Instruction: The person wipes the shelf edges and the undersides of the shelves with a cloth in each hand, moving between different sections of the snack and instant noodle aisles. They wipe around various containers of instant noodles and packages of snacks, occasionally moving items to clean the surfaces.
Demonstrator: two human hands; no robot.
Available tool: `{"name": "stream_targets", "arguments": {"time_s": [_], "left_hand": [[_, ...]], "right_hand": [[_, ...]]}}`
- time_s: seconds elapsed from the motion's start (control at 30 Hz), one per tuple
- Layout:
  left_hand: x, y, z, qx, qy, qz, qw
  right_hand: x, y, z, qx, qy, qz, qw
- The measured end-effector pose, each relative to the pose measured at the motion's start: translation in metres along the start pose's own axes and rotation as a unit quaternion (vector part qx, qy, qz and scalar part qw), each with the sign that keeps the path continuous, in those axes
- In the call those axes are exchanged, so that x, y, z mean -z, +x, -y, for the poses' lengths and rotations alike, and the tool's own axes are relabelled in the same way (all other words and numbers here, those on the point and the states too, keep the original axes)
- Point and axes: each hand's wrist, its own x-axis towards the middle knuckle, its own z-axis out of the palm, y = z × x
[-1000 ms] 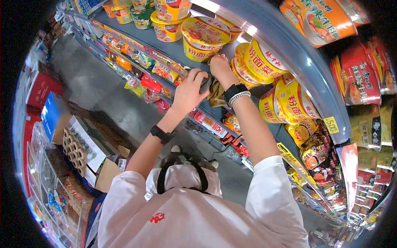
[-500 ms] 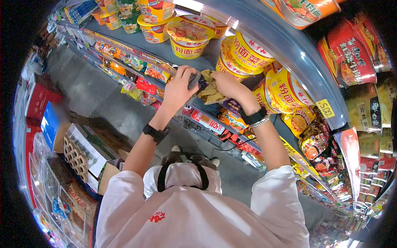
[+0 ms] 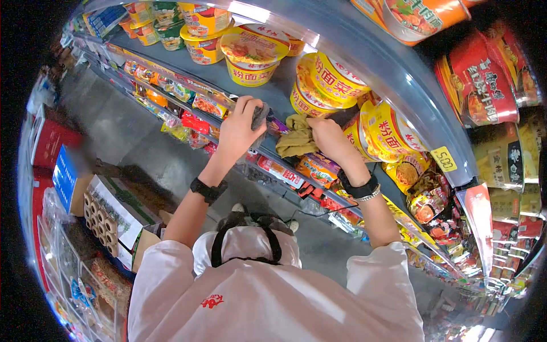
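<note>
My left hand (image 3: 240, 132) is closed around a dark grey crumpled wad (image 3: 260, 115), perhaps cloth, just over the front edge of the noodle shelf. In my right hand (image 3: 335, 141) I grip an olive-green cloth (image 3: 296, 137), which hangs bunched from my fingers beside the left hand. Behind the hands, a yellow-and-red noodle tub (image 3: 249, 57) stands on the grey shelf (image 3: 228, 85). A tilted noodle tub (image 3: 336, 80) leans on another, close behind the cloth. Under the cloth are purple-and-orange snack packets (image 3: 319, 168).
A tipped noodle tub (image 3: 390, 131) lies to the right of my right hand. Lower shelves hold many coloured packets (image 3: 208, 104). A yellow price tag (image 3: 443, 158) sits on the upper shelf's edge. Behind me at left is an open carton (image 3: 122, 199) with cardboard tubes.
The olive-green cloth has spread and shifted slightly downward with my right hand. My left hand has moved a little left and down, still gripping the grey wad. The view has shifted slightly.
</note>
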Motion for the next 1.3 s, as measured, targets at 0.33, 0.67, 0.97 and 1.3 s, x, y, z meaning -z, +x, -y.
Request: {"name": "stream_targets", "arguments": {"time_s": [0.33, 0.67, 0.97, 1.3], "left_hand": [[0.000, 0.000, -0.003, -0.002, 0.013, -0.003, 1.000], [0.003, 0.005, -0.001, -0.025, 0.008, 0.021, 0.999], [0.019, -0.014, -0.048, -0.034, -0.088, -0.154, 0.984], [-0.037, -0.061, -0.166, 0.049, -0.152, 0.093, 0.983]], "right_hand": [[0.013, -0.027, 0.005, -0.103, -0.061, 0.006, 0.993], [0.030, -0.132, 0.058, -0.195, 0.243, -0.387, 0.868], [0.004, -0.232, 0.031, -0.379, 0.727, -0.378, 0.429], [0.065, -0.241, -0.018, -0.311, 0.671, -0.431, 0.516]]}}
